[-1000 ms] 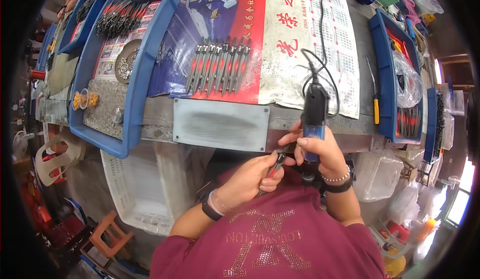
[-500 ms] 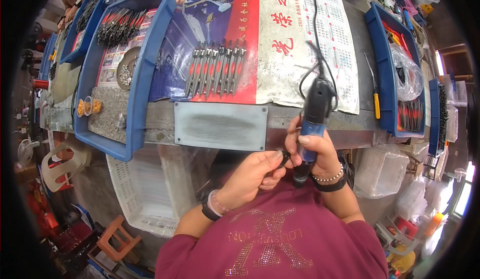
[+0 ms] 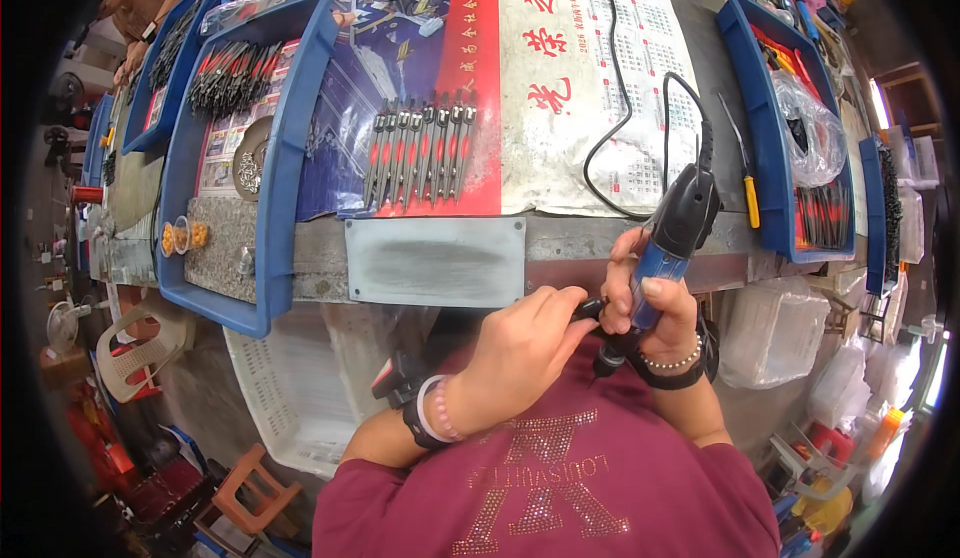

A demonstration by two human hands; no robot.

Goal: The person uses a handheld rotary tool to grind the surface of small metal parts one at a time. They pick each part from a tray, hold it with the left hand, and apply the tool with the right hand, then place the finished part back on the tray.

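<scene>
My right hand is wrapped round a corded electric screwdriver, black with a blue grip. The tool is tilted, its black nose and thin bit pointing down toward my shirt. Just left of it, my left hand is closed with its back up, pinching a small black end piece close to my right fingers. A black-and-red end sticks out beside my left wrist. It may belong to the same piece, but my hand hides what lies between. Several black-and-red slender parts lie in a row on the table.
A blue tray on the left holds more such parts, a round metal dish and small cups. At the right stand another blue bin and a yellow-handled screwdriver. A grey plate lies at the table edge; the power cord crosses a calendar sheet.
The electric screwdriver has moved right and tilted more, and its cord now loops differently. My left hand has turned back up, bringing the black-and-red end into view by the wrist.
</scene>
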